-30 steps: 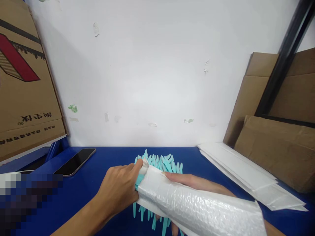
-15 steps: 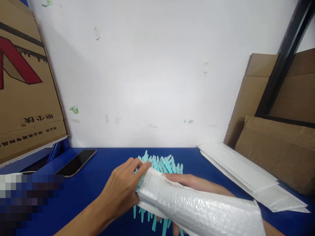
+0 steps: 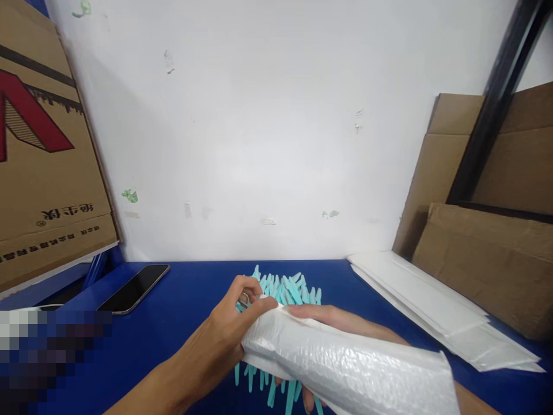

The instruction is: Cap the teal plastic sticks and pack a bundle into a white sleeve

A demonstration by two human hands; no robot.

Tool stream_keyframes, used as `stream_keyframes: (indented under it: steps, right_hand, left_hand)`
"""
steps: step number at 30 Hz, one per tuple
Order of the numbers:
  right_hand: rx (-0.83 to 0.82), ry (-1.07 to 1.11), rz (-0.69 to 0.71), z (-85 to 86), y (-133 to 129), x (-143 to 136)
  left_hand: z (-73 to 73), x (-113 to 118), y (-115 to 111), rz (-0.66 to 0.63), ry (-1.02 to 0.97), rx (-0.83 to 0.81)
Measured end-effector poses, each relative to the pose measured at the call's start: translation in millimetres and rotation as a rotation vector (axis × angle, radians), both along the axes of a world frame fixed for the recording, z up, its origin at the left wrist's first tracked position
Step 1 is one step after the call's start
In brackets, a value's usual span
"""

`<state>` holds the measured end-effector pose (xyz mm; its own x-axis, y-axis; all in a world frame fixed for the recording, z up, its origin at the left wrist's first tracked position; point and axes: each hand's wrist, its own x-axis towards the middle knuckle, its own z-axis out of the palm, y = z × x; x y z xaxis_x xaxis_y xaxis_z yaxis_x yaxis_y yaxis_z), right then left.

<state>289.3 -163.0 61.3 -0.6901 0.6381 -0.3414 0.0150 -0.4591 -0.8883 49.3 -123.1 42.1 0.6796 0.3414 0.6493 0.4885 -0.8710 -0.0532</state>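
Observation:
Both hands grip a white bubble mailer [image 3: 345, 369], which slants from the middle of the view down to the lower right. My left hand [image 3: 235, 320] pinches its left end, thumb on top and fingers curled at the edge. My right hand [image 3: 319, 316] wraps around the mailer from behind, its thumb along the upper edge and fingertips showing underneath. Beneath and behind the mailer lies a pile of turquoise stick-like pieces [image 3: 291, 291]; their middles are hidden by the mailer and hands. Whether anything is inside the mailer I cannot tell.
A phone [image 3: 135, 288] lies on the blue table [image 3: 185, 288] at the left. White flat mailers [image 3: 423, 294] are stacked at the right, beside brown cardboard [image 3: 484, 265]. A printed carton [image 3: 47, 173] stands at the far left, and a white wall [image 3: 259, 127] rises behind.
My left hand has shifted slightly right along the mailer's end, its thumb now farther over the edge. The mailer has moved a little to the left at its lower end.

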Motion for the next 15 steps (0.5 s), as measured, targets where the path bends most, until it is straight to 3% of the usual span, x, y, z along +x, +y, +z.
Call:
stream_keyframes:
  steps: [4,8,11,13,15]
  right_hand:
    - [-0.007,0.036,0.013,1.5,1,-2]
    - [-0.031,0.109,-0.082,1.4,-10,-5]
    - [0.016,0.125,-0.167,2.5,-18,-5]
    - [0.037,0.101,-0.145,5.5,-18,-5]
    - [0.042,0.055,-0.060,8.8,-13,-5]
  left_hand:
    - [0.2,-2,5,-0.016,0.022,0.222]
    - [8.0,-3,8,0.250,0.036,0.365]
    - [12.6,-7,8,0.419,0.066,0.235]
    - [11.0,-9,9,0.388,0.038,0.074]
    - [6.7,-9,10,0.275,-0.052,-0.055]
